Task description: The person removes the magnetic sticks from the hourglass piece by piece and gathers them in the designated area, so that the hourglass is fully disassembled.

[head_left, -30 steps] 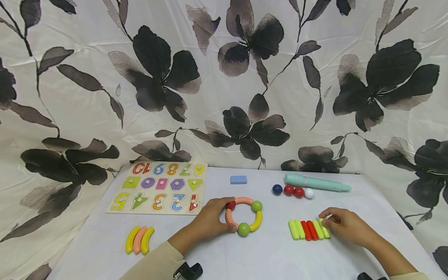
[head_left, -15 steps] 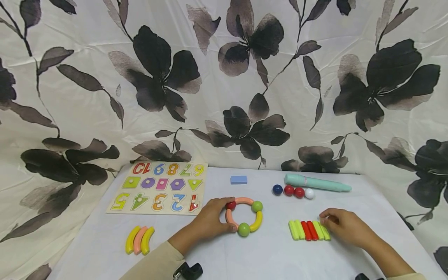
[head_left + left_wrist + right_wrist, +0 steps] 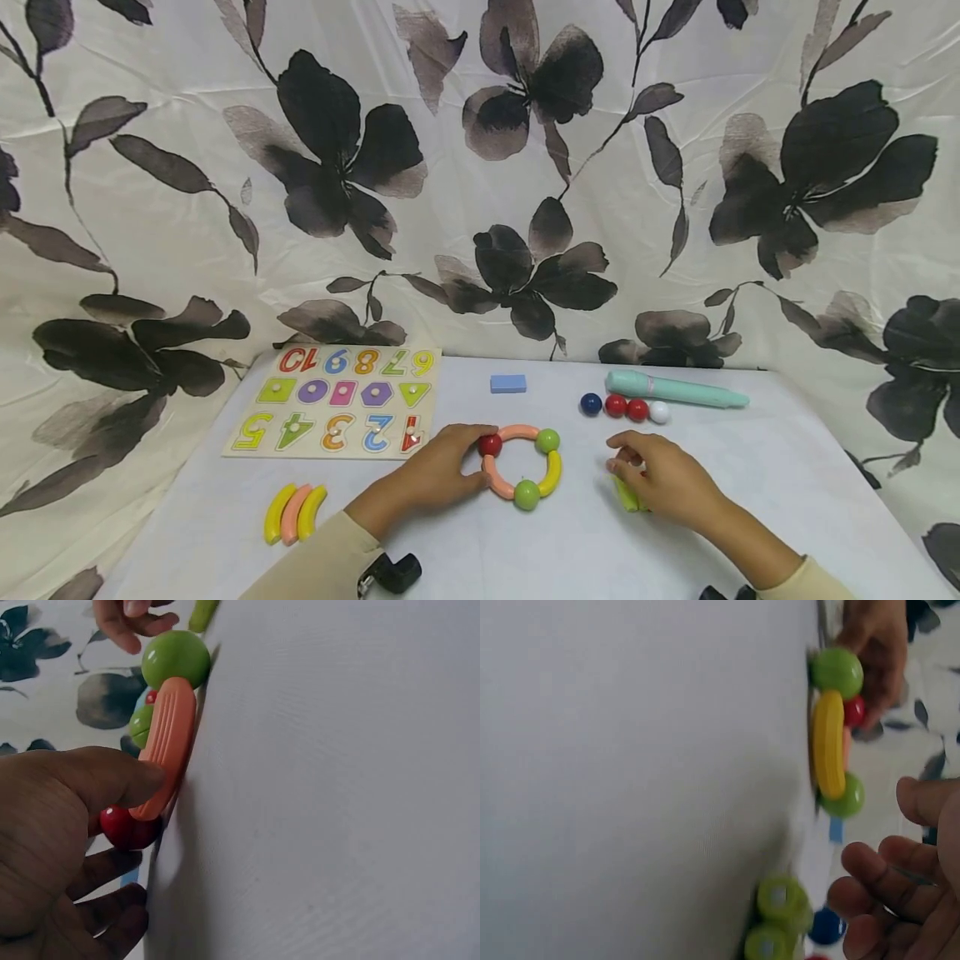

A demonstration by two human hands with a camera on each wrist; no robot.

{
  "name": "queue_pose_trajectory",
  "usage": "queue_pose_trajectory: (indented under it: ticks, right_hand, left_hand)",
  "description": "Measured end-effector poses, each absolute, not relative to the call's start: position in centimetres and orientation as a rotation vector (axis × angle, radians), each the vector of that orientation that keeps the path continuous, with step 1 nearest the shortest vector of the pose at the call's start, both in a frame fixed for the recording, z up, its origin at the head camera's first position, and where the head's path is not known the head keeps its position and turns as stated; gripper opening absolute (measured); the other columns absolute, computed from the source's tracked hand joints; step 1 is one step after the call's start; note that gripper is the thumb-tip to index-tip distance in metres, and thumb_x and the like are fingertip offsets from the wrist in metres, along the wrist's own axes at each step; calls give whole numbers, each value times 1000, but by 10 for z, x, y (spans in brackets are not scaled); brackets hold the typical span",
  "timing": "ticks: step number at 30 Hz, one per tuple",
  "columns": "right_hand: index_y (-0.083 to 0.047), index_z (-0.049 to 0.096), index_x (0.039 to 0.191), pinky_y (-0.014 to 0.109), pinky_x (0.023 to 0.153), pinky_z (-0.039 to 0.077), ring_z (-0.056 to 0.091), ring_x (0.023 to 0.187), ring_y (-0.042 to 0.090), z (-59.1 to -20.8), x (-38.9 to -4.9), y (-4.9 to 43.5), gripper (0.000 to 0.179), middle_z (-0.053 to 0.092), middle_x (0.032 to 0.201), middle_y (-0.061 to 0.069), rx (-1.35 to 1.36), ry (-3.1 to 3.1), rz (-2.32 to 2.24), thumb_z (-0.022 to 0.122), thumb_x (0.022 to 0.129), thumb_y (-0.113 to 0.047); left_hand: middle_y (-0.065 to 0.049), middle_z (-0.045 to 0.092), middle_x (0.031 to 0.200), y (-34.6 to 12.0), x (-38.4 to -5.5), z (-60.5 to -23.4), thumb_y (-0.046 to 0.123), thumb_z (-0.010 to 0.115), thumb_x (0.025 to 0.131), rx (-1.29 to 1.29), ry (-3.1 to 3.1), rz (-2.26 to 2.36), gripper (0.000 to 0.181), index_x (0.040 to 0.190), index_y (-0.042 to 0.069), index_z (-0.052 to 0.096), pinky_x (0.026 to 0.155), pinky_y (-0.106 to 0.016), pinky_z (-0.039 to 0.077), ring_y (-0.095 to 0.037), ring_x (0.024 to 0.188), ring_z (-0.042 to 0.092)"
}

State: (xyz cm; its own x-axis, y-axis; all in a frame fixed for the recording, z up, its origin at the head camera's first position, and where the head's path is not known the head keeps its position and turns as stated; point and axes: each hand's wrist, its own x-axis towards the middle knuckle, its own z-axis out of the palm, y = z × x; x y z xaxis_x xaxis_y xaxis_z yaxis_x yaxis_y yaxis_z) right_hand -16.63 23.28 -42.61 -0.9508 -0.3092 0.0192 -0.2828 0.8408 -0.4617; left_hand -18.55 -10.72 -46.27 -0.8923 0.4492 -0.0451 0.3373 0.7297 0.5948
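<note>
On the table lies a ring of curved wooden pieces and balls (image 3: 553, 473), in pink, yellow, green and red. My left hand (image 3: 442, 471) grips its left side; in the left wrist view the thumb lies on a pink curved piece (image 3: 171, 735), with fingers by the red ball (image 3: 129, 829). My right hand (image 3: 667, 479) hovers over the row of short sticks, fingers loosely bent and apart, nothing between them. Only light-green sticks (image 3: 626, 495) at the row's left end show in the head view; the hand hides the others. Their round ends (image 3: 780, 898) appear in the right wrist view.
A number puzzle board (image 3: 300, 452) is at the back left, with three curved pieces (image 3: 290, 517) in front of it. Behind the ring lies a blue block (image 3: 508, 384). Several balls (image 3: 637, 409) line up before a teal marker-shaped object (image 3: 675, 389) at the back right.
My right hand has moved left from the right end of the stick row to over its left part. My left hand stays at the ring. The head view has shifted slightly.
</note>
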Motion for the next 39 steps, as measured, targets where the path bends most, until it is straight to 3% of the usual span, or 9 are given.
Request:
queue_pose_trajectory:
  ticks: [5, 11, 16, 19, 26, 32, 39]
  right_hand:
    - [-14, 64, 133, 37, 74, 54, 60, 82, 8, -433, -167, 199, 46, 65, 90, -13, -527, 2833, -717, 74, 95, -38]
    - [-10, 50, 148, 52, 85, 56, 65, 101, 20, -438, -167, 174, 82, 71, 106, -2, -523, 2755, -662, 76, 86, -58]
    - [-9, 49, 150, 61, 90, 54, 61, 118, 32, -438, -167, 167, 98, 68, 124, 10, -510, 2761, -617, 78, 77, -67]
    - [-10, 49, 151, 62, 90, 53, 61, 117, 33, -438, -168, 165, 100, 63, 131, 13, -507, 2777, -583, 79, 76, -68]
    - [-12, 48, 152, 53, 81, 57, 60, 93, 21, -444, -173, 160, 96, 62, 118, 9, -519, 2819, -569, 80, 77, -64]
    - [-12, 48, 151, 52, 82, 57, 60, 91, 21, -446, -177, 157, 95, 61, 118, 11, -514, 2832, -567, 81, 78, -62]
    - [-10, 49, 150, 52, 82, 58, 60, 89, 20, -445, -178, 157, 94, 62, 118, 12, -501, 2830, -574, 82, 78, -59]
  left_hand:
    - [-1, 57, 143, -106, -188, -458, 30, 79, 89, 625, 2768, 832, 61, 145, 22, 55, 111, -44, 42, -22, 137, 48]
    - [2, 62, 131, -106, -190, -455, 26, 80, 88, 671, 2768, 817, 50, 135, 21, 64, 107, -42, 47, -19, 127, 54]
    - [4, 65, 123, -107, -192, -457, 26, 81, 88, 750, 2776, 815, 42, 128, 19, 69, 106, -42, 47, -18, 122, 55]
    - [3, 66, 121, -107, -193, -458, 26, 83, 88, 746, 2787, 821, 40, 125, 17, 71, 105, -41, 48, -18, 120, 55]
    - [6, 65, 108, -105, -194, -459, 27, 85, 85, 694, 2803, 849, 34, 114, 16, 72, 99, -39, 51, -16, 109, 56]
    - [6, 62, 102, -105, -195, -461, 23, 84, 80, 637, 2812, 864, 30, 106, 16, 71, 92, -36, 53, -15, 101, 55]
    - [9, 64, 102, -109, -195, -461, 18, 81, 81, 654, 2796, 878, 31, 110, 18, 72, 90, -36, 53, -14, 99, 58]
